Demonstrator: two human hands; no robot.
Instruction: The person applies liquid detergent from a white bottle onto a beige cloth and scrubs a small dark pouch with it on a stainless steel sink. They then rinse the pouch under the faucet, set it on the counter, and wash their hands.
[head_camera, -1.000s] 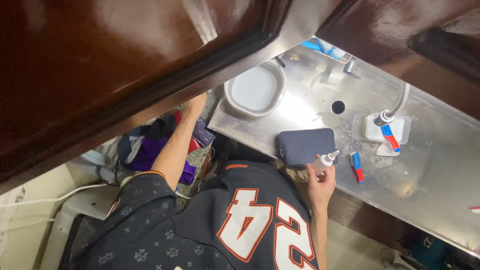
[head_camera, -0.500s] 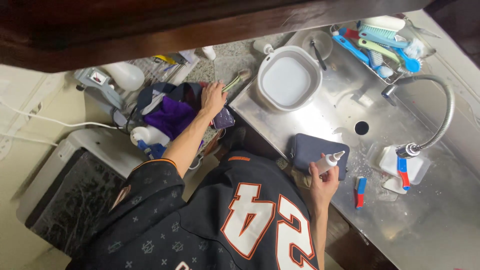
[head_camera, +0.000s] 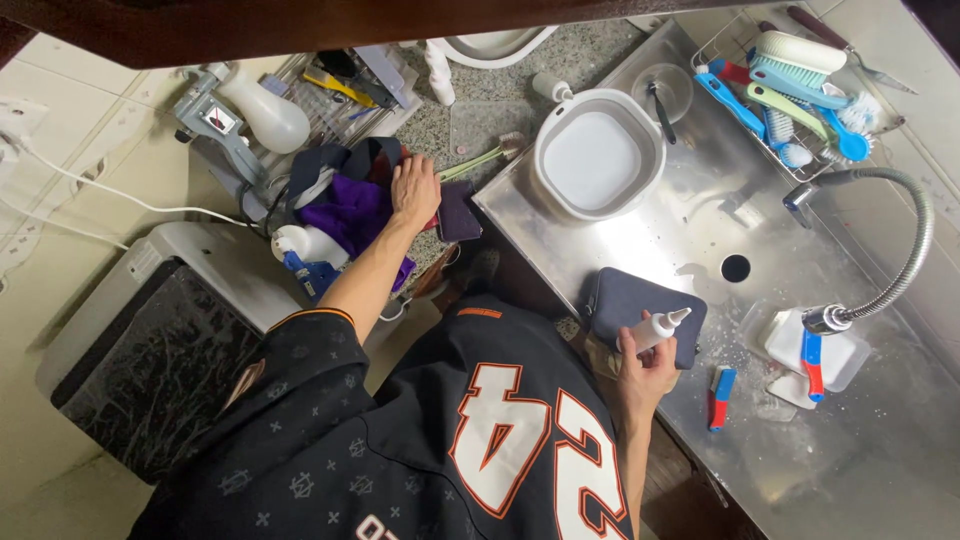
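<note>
Two hands are at work over a steel sink counter as we look down on them. Our left hand reaches out to the side and rests palm-down on a heap of cloths, purple and dark blue, piled on the speckled worktop; its fingers lie loosely together on the fabric, pressing rather than gripping, as far as we can tell. Our right hand is drawn in close to the body, its fingers wrapped tight around a small white squeeze bottle with a pointed nozzle, which tilts up and away from us. That bottle hovers just above a dark blue pad lying flat on the steel, near the front edge of the sink.

Beyond the pad stands a white round basin, upright, at the boundary between worktop and sink. The drain hole sits to the right of the pad, and a flexible metal tap hose curves down toward a white soap dish. A red and blue object lies just beside the right hand. A wire rack of brushes occupies the far corner, well apart from both hands. A white spray bottle lies near the cloths.
</note>
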